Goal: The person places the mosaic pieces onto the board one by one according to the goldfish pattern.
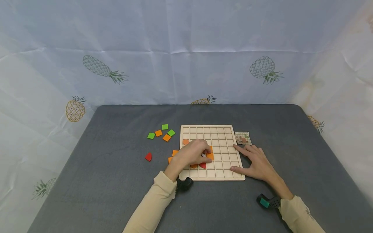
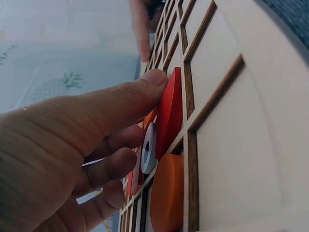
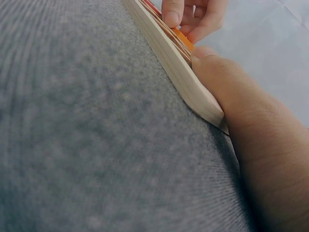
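The head view is showing the left hand [image 1: 193, 152] pinching an orange square [image 1: 210, 157] between thumb and forefinger, low over the gridded wooden board [image 1: 220, 174]; the right hand [image 1: 256, 163] is resting spread, fairly straight fingers on the board's right edge, just beside a small patterned card [image 1: 243, 138]; loose green squares [image 1: 164, 127] and a red wedge [image 1: 148, 157] are lying left of the board. The left wrist view is revealing a white ring [image 2: 151, 142], mostly hidden from the head view, sitting beside a red piece [image 2: 170, 116] and a rounded orange piece [image 2: 166, 193]; the right wrist view is exposing the board's pale side. The board is lying flat on a dark grey table [image 1: 116, 155]; pale cloth [image 1: 186, 77] printed with pineapples [image 1: 262, 68] is hanging behind.
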Demonstrator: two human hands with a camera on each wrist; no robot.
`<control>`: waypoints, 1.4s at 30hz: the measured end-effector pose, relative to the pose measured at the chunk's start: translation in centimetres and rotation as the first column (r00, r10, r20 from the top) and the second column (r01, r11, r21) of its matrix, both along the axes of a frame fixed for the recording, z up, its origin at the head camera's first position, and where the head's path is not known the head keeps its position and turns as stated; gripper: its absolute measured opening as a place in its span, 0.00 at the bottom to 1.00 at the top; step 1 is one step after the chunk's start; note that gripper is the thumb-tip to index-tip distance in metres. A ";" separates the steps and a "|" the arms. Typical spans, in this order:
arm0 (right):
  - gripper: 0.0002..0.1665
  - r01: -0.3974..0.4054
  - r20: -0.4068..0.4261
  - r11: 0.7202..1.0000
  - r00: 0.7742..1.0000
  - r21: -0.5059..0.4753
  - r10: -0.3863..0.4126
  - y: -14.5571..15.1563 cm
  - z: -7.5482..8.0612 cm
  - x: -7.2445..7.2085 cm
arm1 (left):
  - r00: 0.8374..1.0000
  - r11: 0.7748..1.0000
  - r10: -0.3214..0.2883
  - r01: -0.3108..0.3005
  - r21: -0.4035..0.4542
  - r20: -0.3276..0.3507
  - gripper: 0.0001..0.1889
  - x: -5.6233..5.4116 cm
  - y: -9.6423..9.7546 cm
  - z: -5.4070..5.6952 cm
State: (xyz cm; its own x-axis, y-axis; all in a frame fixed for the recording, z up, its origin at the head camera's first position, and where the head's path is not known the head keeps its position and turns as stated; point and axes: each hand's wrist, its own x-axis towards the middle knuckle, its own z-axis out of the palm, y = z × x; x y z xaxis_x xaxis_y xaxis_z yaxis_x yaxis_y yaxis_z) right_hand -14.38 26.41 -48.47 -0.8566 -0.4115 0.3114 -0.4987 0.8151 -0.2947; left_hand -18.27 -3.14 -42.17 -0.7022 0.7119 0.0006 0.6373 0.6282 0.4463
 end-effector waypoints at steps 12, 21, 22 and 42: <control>0.54 0.003 -0.008 1.000 1.000 0.006 -0.003 0.0 -0.1 0.0 | 1.000 1.000 0.008 -0.008 -0.001 0.005 0.12 0.0 -0.2 0.2; 0.54 0.009 0.002 1.000 1.000 0.012 -0.009 -0.2 0.1 0.1 | 1.000 1.000 -0.008 0.008 0.021 0.001 0.11 0.0 -0.2 0.3; 0.54 0.009 0.003 1.000 1.000 0.010 -0.009 -0.2 0.2 0.1 | 1.000 1.000 -0.010 0.010 0.027 -0.002 0.10 0.0 -0.2 0.4; 0.55 0.008 -0.006 1.000 1.000 0.009 -0.008 -0.1 -0.1 0.0 | 0.996 0.988 0.087 -0.089 0.127 0.024 0.17 -0.6 -5.3 3.8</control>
State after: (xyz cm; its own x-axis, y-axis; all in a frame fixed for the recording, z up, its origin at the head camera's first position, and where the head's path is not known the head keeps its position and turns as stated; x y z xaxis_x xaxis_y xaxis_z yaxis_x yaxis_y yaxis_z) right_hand -14.38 26.27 -48.55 -0.8580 -0.4072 0.3129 -0.4938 0.8217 -0.2845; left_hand -18.87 -8.48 -38.35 -0.7628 0.6424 0.0746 0.5732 0.6183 0.5377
